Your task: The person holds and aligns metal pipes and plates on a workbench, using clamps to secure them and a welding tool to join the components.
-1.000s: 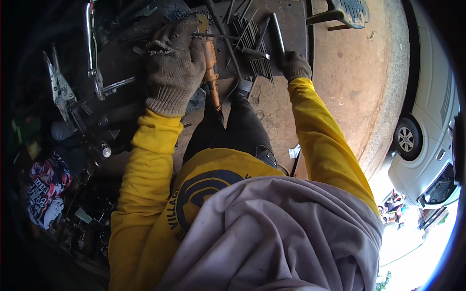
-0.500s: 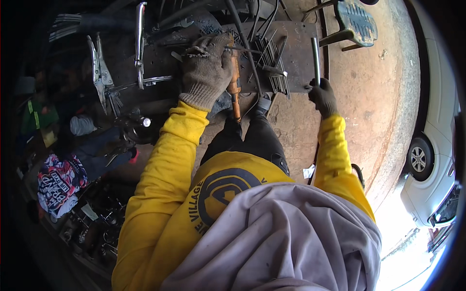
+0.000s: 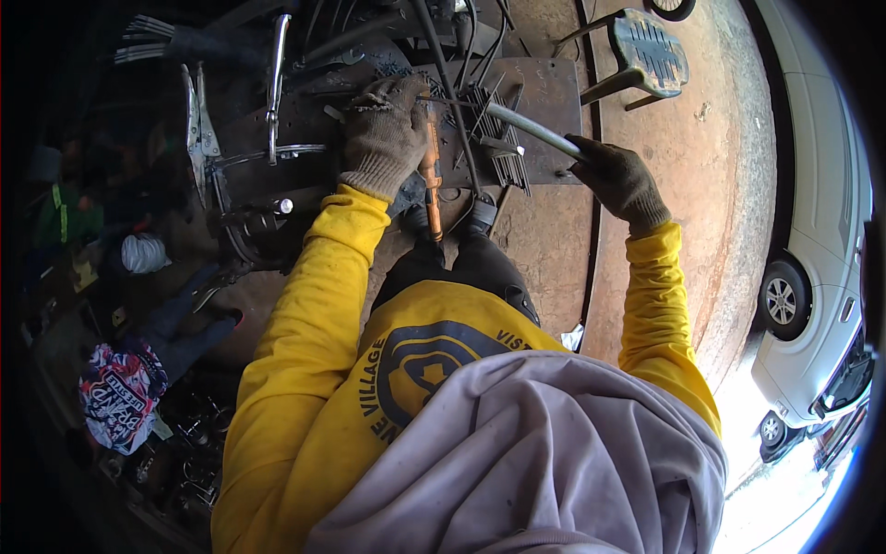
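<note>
Clutching metal bar [image 3: 537,129], right grip [image 3: 620,180]; left grip [image 3: 388,129] unclear; rods [image 3: 510,170] between, chair [image 3: 649,57] beyond

L hand [image 3: 386,129] gloved, back up, fingers curled; L arm [image 3: 305,286] stretched fwd. R hand [image 3: 626,182] gloved, fist closed; R arm [image 3: 653,305] fwd, out to R.

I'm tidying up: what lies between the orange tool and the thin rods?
A long dark bar runs between the orange tool and the thin rods, as the head view shows.
</note>
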`<state>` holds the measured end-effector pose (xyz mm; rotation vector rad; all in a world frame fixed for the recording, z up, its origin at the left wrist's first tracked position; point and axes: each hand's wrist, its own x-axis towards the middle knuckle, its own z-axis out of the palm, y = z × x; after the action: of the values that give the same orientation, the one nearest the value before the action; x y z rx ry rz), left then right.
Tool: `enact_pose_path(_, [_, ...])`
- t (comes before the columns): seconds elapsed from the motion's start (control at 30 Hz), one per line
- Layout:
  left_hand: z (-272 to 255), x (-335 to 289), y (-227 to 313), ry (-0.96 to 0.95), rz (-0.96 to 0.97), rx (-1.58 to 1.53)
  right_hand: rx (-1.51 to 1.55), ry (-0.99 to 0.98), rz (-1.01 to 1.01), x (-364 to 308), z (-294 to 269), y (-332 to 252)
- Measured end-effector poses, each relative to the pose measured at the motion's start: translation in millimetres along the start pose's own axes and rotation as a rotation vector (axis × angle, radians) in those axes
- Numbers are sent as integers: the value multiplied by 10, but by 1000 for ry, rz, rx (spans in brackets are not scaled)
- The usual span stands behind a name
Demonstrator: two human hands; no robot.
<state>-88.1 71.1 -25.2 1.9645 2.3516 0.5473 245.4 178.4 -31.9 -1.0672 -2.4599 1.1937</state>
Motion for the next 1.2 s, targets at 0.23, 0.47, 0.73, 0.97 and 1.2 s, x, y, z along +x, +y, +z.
enact_pose_path(0.23, [24, -6, -38, -6, -14, -34, -94, -39, -37, 149, -83, -36])
enact_pose_path(0.47, [-33, 17, 22, -30, -23, -7, -154, -44, -45, 130, -82, -62])
enact_pose_path(0.73, [89, -25, -81, 0, -56, 17, -71, -145, -218, 516, 81, -332])
enact_pose_path(0.97, [38, -27, 34, -7, -121, 73, 287, -533, 124, 850, 56, -501])
enact_pose_path(1.2, [-344, -291, 450, 275, 293, -138, 355, -498, 272, 699, 150, -653])
